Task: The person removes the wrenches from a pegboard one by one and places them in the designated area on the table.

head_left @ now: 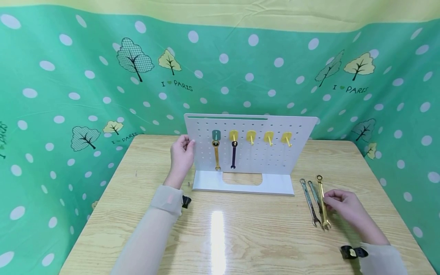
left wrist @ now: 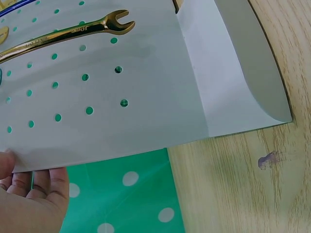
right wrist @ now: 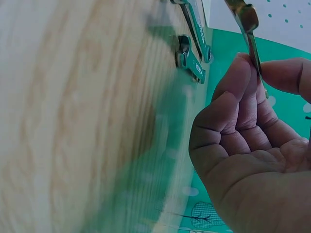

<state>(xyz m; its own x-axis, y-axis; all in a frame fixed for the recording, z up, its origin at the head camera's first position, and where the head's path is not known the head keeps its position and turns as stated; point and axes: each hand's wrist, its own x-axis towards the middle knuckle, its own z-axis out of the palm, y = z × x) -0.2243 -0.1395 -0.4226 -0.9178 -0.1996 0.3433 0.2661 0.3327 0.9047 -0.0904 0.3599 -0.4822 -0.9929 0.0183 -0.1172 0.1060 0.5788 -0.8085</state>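
My left hand (head_left: 181, 156) grips the left edge of a white pegboard (head_left: 261, 160), thumb in front and fingers behind, as the left wrist view shows. At the right, my right hand (head_left: 347, 206) pinches a gold wrench (head_left: 322, 202) between thumb and fingertips; the right wrist view has this wrench (right wrist: 250, 36) raised off the table. Just left of it, two silver wrenches (head_left: 310, 202) lie on the wood. On the board, another gold wrench (head_left: 217, 156) hangs from a green hook (head_left: 216, 134), and a dark wrench (head_left: 234, 156) from the yellow hook beside it.
Three more yellow hooks (head_left: 251, 136) on the board's right half carry nothing. The board's white base (head_left: 275, 185) stands on a wooden table (head_left: 261, 229). A green dotted cloth (head_left: 223, 84) hangs behind and at both sides.
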